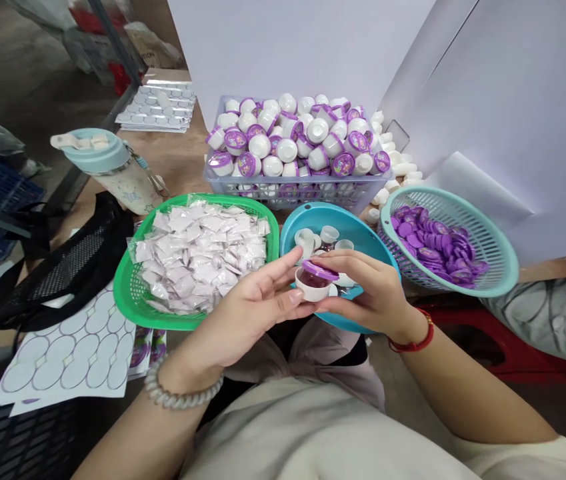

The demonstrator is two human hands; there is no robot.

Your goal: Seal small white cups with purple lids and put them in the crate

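My left hand (pixel 250 307) and my right hand (pixel 367 290) meet in front of me over the blue bowl (pixel 293 230). Between their fingertips is a small white cup (pixel 314 285) with a purple lid tilted on its top. Both hands pinch this cup, left from the left side, right from the right. The blue bowl behind holds a few open white cups (pixel 329 234). A green basket (pixel 127 293) of small white sachets sits just left of my left hand.
A lavender crate (pixel 287 190) heaped with lidded cups stands at the back. A teal colander (pixel 493 267) of purple lids is at right. A water bottle (pixel 113 167), a black bag (pixel 73 267) and peeled sticker sheets (pixel 67 360) lie left. White boards rise behind.
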